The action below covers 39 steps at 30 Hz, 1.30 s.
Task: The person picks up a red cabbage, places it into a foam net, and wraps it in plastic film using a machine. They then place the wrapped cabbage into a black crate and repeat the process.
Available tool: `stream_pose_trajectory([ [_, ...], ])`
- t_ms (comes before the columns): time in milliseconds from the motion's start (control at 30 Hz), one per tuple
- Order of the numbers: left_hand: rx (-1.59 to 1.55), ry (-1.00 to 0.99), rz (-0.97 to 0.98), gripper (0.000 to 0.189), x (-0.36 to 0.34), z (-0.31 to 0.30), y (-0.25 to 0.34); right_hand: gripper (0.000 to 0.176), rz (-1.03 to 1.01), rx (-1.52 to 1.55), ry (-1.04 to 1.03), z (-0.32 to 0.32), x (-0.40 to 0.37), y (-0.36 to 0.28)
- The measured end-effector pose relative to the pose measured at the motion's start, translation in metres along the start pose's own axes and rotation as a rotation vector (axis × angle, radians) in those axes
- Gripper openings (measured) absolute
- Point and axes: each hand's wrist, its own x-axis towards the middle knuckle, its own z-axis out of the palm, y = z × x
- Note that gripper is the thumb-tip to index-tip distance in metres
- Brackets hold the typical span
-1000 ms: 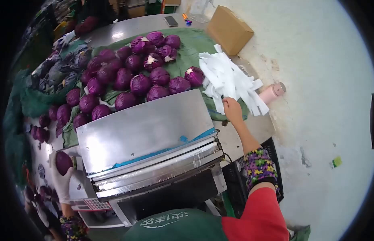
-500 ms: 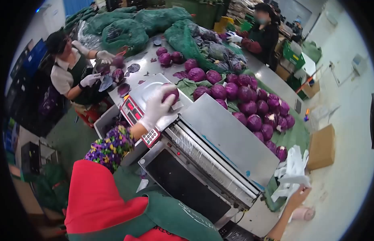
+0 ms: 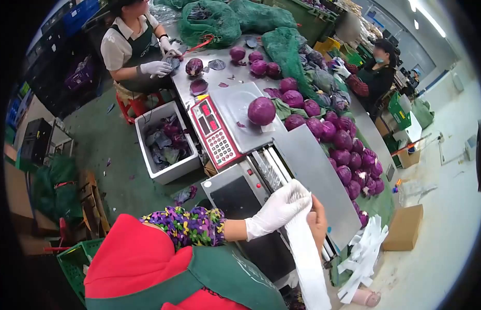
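Note:
My left hand (image 3: 276, 209), in a white glove, grips the top of a white foam net sleeve (image 3: 309, 258) that hangs down in front of me. My bare right hand (image 3: 318, 219) holds the same sleeve from behind, close to the left hand. Both hands are above the cling-film wrapping machine (image 3: 251, 206). A red cabbage (image 3: 261, 110) sits alone on the scale's steel pan (image 3: 235, 116), above the red keypad (image 3: 215, 135). More red cabbages (image 3: 349, 155) lie in a heap on green cloth past the machine's steel lid (image 3: 315, 178).
A stack of white foam sleeves (image 3: 367, 248) and a cardboard box (image 3: 403, 227) lie at the right. A white tub of cabbage leaves (image 3: 165, 142) stands on the floor. One person in white gloves (image 3: 155, 67) trims cabbages at the far left; another (image 3: 377, 72) works at the far right.
My left hand left the cabbage on the scale and came to the sleeve. My right hand brought a foam sleeve from the stack in front of me. The view swung left.

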Motion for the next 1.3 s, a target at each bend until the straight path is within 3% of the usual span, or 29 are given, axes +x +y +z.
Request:
stream_pose_trajectory([
  [33,0.086,0.01,0.019,0.014,0.004,-0.009,-0.002,0.053,-0.104,0.096,0.058,0.022,0.004,0.004],
  [67,0.269,0.068,0.208,0.012,0.008,-0.014,-0.004,0.053,-0.101,0.093,0.058,0.029,0.011,0.006],
  [100,0.266,0.068,0.205,0.012,0.014,-0.023,-0.005,0.054,-0.122,0.074,0.033,0.033,0.018,0.009],
  [167,0.727,0.244,0.703,0.01,0.023,-0.041,0.017,0.056,-0.137,0.049,0.019,0.036,0.034,0.023],
  [200,0.391,0.146,0.336,0.012,0.022,-0.049,0.021,0.05,-0.067,0.066,-0.09,0.031,0.041,0.035],
  [233,0.093,0.103,0.197,0.011,0.026,-0.057,0.03,0.045,-0.001,0.087,-0.196,0.034,0.05,0.037],
  [267,0.025,0.105,0.143,0.011,0.037,-0.069,0.037,0.036,0.137,-0.02,-0.11,0.038,0.058,0.035],
  [300,-0.044,0.106,0.085,0.011,0.048,-0.083,0.042,0.029,0.139,0.225,-0.072,0.045,0.075,0.041],
  [367,0.022,-0.091,-0.177,0.015,0.06,-0.112,0.053,0.014,0.447,0.774,-0.157,0.042,0.114,0.021],
  [400,0.021,-0.108,-0.187,0.015,0.064,-0.133,0.06,0.008,0.362,0.488,0.156,0.085,0.126,-0.025],
  [433,0.189,-0.176,-0.194,0.016,0.068,-0.159,0.067,0.015,0.258,0.524,-0.066,0.073,0.147,-0.017],
  [500,0.521,-0.319,-0.198,0.019,0.087,-0.195,0.077,0.029,-0.151,-0.708,-0.335,0.083,0.191,-0.026],
  [533,0.835,-0.287,-0.449,0.019,0.111,-0.188,0.122,0.031,-0.135,-0.908,-0.43,0.095,0.209,-0.029],
  [567,0.118,0.321,-0.337,0.019,0.124,-0.226,0.074,0.034,-0.107,-1.106,-0.528,0.108,0.228,-0.031],
  [600,0.005,0.38,-0.379,0.019,0.141,-0.225,0.098,0.033,-0.249,-1.149,-0.452,0.113,0.257,-0.011],
  [633,-0.001,0.45,-0.442,0.026,0.163,-0.26,0.066,0.032,-0.393,-1.192,-0.373,0.116,0.288,0.013],
  [700,-0.245,0.278,-0.509,0.038,0.193,-0.291,0.028,0.035,-0.455,-1.216,-0.163,0.144,0.336,0.024],
  [767,-0.31,0.287,-0.579,0.044,0.208,-0.28,0.023,0.05,0.021,-1.388,-0.195,0.171,0.365,0.03],
  [833,-0.376,0.338,-0.618,0.049,0.212,-0.272,0.021,0.062,0.313,-1.251,-0.438,0.16,0.393,0.084],
  [900,-0.108,0.237,-0.51,0.063,0.207,-0.268,0.015,0.058,0.575,-0.648,-0.327,0.164,0.369,0.087],
  [967,0.057,0.216,-0.266,0.069,0.185,-0.249,0.046,0.048,0.616,-0.541,-0.175,0.178,0.331,0.051],
  [1000,-0.36,0.219,-0.513,0.069,0.177,-0.232,0.075,0.043,0.375,-0.519,-0.177,0.165,0.314,0.057],
  [1033,-0.493,0.185,-0.542,0.059,0.167,-0.228,0.091,0.038,0.139,-0.479,-0.18,0.155,0.296,0.066],
  [1100,-0.342,0.124,-0.421,0.058,0.152,-0.224,0.1,0.028,0.103,-0.307,-0.181,0.171,0.249,0.015],
  [1167,-0.628,0.052,-0.478,0.054,0.148,-0.242,0.071,0.018,0.153,-0.521,-0.188,0.16,0.217,-0.011],
  [1200,-0.906,0.021,-0.55,0.051,0.142,-0.242,0.072,0.015,0.049,-0.601,-0.188,0.158,0.198,-0.018],
  [1233,-0.762,0.019,-0.543,0.058,0.127,-0.235,0.093,0.014,-0.055,-0.683,-0.176,0.156,0.178,-0.022],
  [1300,-0.894,-0.125,-0.565,0.051,0.106,-0.223,0.113,0.015,-0.126,-0.644,-0.189,0.151,0.14,-0.029],
])
